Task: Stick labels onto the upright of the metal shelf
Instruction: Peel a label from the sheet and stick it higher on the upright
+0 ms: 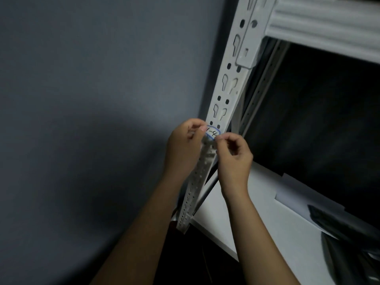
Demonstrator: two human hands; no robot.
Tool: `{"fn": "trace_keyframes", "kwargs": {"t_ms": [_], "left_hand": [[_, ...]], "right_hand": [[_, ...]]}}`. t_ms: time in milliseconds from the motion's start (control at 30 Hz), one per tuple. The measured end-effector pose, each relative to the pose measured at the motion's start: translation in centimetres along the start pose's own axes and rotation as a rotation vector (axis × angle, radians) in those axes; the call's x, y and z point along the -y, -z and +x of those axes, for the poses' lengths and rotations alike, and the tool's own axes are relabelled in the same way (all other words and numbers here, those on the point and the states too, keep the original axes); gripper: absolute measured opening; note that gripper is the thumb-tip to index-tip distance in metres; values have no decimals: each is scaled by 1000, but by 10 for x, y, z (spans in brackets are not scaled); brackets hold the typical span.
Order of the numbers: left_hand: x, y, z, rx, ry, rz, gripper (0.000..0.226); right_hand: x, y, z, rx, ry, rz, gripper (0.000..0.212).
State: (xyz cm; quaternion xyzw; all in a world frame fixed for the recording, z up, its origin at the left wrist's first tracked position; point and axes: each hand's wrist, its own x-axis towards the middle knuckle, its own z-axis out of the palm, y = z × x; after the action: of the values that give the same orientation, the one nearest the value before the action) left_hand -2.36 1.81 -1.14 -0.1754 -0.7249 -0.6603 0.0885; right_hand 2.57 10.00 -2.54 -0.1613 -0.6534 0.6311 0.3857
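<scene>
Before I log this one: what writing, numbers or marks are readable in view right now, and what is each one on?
"-4", handwritten in dark ink inside a blue outline, on the label held against the upright. A character before the dash is hidden by the left hand, so the full code cannot be read.
The right hand pinches the label's other end.
No other text shows on the shelf.

Storeroom, likely; slotted metal shelf upright (226, 89); bare grey wall (92, 79)
</scene>
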Motion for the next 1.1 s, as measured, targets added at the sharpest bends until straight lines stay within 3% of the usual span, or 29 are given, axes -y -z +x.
{"fn": "trace_keyframes", "kwargs": {"t_ms": [433,700,1100], "left_hand": [[10,-10,30,1,-143,48,15],[14,-15,26,8,-171,108,18],[29,-26,33,-103,-170,76,17]], "right_hand": [[-10,-7,25,-58,277,-181,24],[-16,-6,25,-112,274,-213,20],[-29,-12,29,-159,317,-207,13]]}}
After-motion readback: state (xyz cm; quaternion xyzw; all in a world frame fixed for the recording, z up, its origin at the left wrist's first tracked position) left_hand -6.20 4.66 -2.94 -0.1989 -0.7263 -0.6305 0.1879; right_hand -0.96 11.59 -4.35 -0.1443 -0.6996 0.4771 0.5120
